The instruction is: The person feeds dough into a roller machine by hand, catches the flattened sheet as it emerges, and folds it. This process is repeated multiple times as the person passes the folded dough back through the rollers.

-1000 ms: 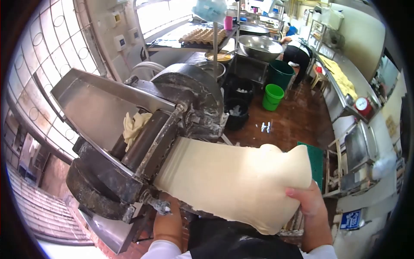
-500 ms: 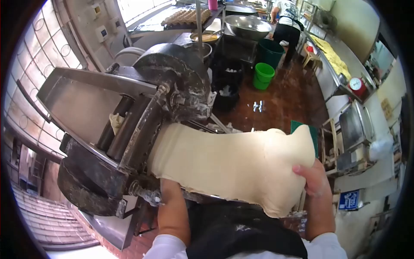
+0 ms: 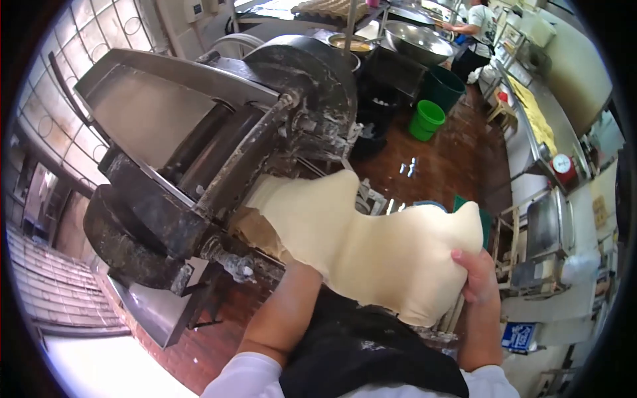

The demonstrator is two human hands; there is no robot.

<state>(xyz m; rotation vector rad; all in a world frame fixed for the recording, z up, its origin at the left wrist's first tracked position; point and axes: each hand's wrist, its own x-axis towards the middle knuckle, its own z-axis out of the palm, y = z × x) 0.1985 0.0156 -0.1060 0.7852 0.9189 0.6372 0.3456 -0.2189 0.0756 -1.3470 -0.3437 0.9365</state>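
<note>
A wide, pale dough sheet [image 3: 398, 245] stretches from beneath the rollers of a dough sheeter [image 3: 219, 146] toward the right. My right hand [image 3: 479, 275] grips its folded right end, with the thumb on top and the other fingers underneath. My left hand [image 3: 304, 275] reaches under the sheet near the machine. The dough drapes over it and rises in a peak there, hiding the fingers. Brown board or belt [image 3: 257, 232] shows at the machine's outlet, beside the dough's left edge.
A green bucket [image 3: 426, 121] stands on the brown floor beyond the machine. Behind it are a large metal bowl [image 3: 419, 41] and a person [image 3: 479, 36]. On the right, a long counter holds yellow sheet material [image 3: 534, 113] and a red scale [image 3: 563, 167].
My left hand has moved right under the dough, lifting it into a peak and baring brown surface at the outlet. The scrap on the rollers is gone. The view has shifted; the person behind turned.
</note>
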